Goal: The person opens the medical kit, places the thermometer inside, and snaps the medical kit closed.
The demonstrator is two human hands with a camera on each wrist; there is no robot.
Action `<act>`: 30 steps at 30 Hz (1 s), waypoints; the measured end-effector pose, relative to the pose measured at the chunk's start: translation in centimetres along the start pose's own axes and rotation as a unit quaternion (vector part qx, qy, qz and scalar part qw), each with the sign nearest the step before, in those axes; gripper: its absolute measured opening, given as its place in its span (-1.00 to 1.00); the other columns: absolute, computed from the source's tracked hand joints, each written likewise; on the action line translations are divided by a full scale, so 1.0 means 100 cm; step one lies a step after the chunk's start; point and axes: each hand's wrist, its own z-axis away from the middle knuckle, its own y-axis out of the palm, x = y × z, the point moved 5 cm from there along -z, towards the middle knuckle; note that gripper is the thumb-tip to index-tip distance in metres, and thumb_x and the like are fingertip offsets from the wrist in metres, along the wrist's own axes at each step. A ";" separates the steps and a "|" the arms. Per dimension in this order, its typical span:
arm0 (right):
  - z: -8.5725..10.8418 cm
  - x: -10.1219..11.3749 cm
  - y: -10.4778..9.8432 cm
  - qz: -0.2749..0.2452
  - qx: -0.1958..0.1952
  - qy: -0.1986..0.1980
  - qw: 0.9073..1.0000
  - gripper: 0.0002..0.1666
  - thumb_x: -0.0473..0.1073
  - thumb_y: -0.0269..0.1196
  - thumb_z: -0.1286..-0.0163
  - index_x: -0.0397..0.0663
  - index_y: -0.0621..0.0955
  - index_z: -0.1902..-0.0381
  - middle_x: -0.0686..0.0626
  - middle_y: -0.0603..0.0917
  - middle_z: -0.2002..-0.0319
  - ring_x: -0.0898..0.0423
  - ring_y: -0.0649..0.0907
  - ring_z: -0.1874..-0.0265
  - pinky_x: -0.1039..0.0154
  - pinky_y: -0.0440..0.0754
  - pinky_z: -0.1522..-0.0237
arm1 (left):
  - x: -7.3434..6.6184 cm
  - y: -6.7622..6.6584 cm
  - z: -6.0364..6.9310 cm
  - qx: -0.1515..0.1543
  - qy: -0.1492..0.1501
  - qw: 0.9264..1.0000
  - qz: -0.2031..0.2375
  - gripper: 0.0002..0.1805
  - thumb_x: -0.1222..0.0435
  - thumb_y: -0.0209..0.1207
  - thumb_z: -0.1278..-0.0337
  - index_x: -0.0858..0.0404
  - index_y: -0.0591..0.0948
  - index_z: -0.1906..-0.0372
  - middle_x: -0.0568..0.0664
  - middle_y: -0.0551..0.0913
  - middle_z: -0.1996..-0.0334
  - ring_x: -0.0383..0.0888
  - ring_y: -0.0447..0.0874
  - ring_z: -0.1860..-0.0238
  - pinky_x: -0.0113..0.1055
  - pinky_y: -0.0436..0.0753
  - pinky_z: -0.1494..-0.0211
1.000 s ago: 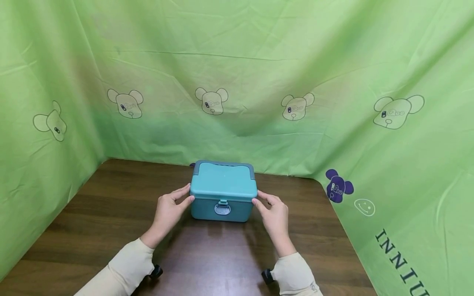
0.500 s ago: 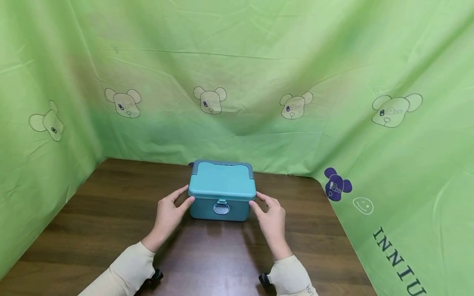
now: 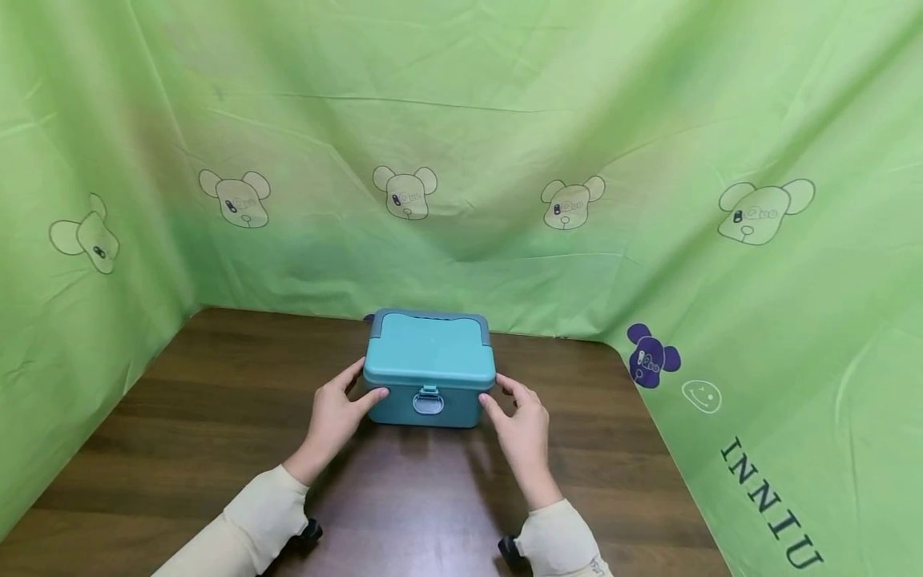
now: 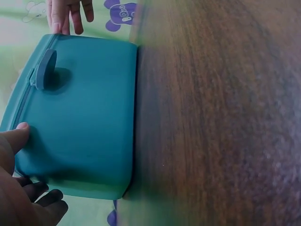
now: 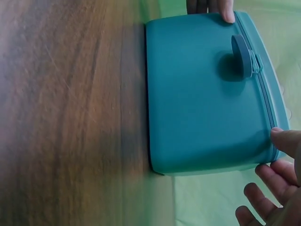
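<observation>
A teal lidded storage box [image 3: 429, 353] stands on the wooden table with its lid down. On its front, a grey-blue latch [image 3: 429, 402] sticks out from the wall, as the left wrist view shows. My left hand [image 3: 333, 421] holds the box's left front corner, thumb on the front just under the lid seam and fingers at the side. At the opposite corner, my right hand [image 3: 525, 433] grips with its thumb by the seam and the index finger on the side; its other fingers [image 5: 258, 200] spread away from the wall. The inside of the box is hidden.
Green cloth [image 3: 461, 240] printed with bear heads hangs behind the wooden table [image 3: 252, 385] and along both sides. The box stands near the table's back edge. Dark wrist devices [image 3: 510, 551] sit under the light sleeves [image 3: 267, 505].
My left thumb has slid a little inward across the box's front. The whole head view has shifted slightly; the box stays in place on the table with its lid down.
</observation>
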 end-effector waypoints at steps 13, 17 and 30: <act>0.023 0.006 0.005 -0.031 -0.036 0.031 0.998 -0.64 -0.11 0.57 -0.18 -0.05 0.77 0.08 0.02 0.80 0.15 0.04 0.70 0.06 -0.08 0.64 -0.09 | 0.006 0.002 -0.001 0.002 -0.004 1.000 -0.014 -0.18 0.01 0.54 0.00 0.26 0.56 -0.38 0.23 0.61 -0.28 0.20 0.57 -0.32 0.13 0.57 -0.33; 0.032 0.012 0.015 -0.046 -0.026 0.011 0.999 -0.63 -0.12 0.58 -0.16 -0.05 0.77 0.08 0.06 0.80 0.15 0.08 0.70 0.06 -0.09 0.63 -0.08 | 0.006 0.001 -0.001 -0.001 -0.002 1.000 -0.018 -0.18 -0.01 0.53 -0.01 0.23 0.56 -0.38 0.21 0.62 -0.27 0.18 0.56 -0.33 0.14 0.55 -0.34; 0.057 0.029 0.048 -0.040 -0.024 -0.020 0.999 -0.57 -0.10 0.63 -0.06 0.05 0.74 0.10 0.13 0.76 0.15 0.14 0.66 0.04 0.10 0.63 -0.05 | 0.005 0.002 0.000 -0.003 0.005 1.000 -0.017 -0.22 -0.01 0.52 -0.02 0.23 0.59 -0.35 0.20 0.64 -0.24 0.15 0.59 -0.31 0.13 0.58 -0.32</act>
